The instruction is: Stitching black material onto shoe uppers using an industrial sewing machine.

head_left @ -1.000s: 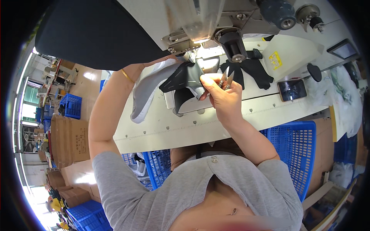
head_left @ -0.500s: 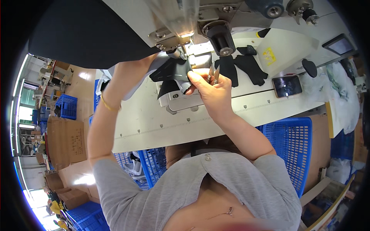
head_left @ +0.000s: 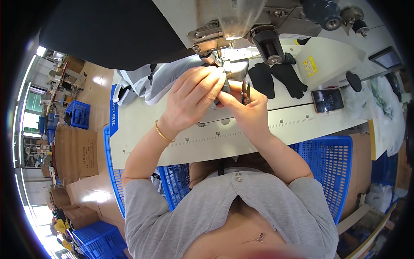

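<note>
Close under the needle area of a sewing machine, my two hands meet. My left hand has its fingers together, pinching a dark piece of fabric that is mostly hidden behind them. My right hand is closed around a pair of small scissors, blades pointing away from me. Its thumb and finger also reach the edge of the dark fabric. Light grey fabric with dark trim lies on the table to the left of my left hand.
Black fabric pieces lie right of the needle, near a phone. A ruler strip runs along the white table. Blue baskets stand below the front edge. Clear plastic bags hang at the right.
My left hand has come from the far left side round to the front of the fabric, beside my right hand. The grey fabric now lies uncovered at the left. The view has shifted slightly.
</note>
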Demonstrator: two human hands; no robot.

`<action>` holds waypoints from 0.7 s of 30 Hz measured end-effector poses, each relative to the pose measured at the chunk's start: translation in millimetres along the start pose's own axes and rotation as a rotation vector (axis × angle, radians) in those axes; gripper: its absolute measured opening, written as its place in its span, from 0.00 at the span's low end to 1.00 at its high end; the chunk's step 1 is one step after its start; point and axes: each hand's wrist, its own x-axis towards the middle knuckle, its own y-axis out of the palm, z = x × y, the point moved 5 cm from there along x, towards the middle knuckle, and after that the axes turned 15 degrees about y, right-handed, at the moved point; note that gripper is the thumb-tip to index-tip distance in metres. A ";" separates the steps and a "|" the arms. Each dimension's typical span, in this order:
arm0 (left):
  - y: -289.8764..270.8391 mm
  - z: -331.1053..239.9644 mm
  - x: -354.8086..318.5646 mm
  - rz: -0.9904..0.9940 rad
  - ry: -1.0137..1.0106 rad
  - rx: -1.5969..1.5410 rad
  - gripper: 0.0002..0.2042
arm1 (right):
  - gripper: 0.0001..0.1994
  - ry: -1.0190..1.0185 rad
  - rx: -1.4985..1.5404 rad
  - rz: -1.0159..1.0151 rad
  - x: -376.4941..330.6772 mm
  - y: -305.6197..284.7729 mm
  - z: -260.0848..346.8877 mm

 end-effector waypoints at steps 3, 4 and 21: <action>2.2 -1.3 -0.4 -0.050 0.023 -0.030 0.18 | 0.08 -0.029 -0.127 -0.006 -1.2 -1.8 -3.3; 2.0 -0.9 -1.8 -0.070 0.018 -0.048 0.17 | 0.08 -0.012 -0.060 0.004 -1.2 -0.2 -2.8; -4.4 8.5 2.3 -0.040 0.003 -0.101 0.14 | 0.08 0.020 0.151 0.054 -0.2 6.5 -7.4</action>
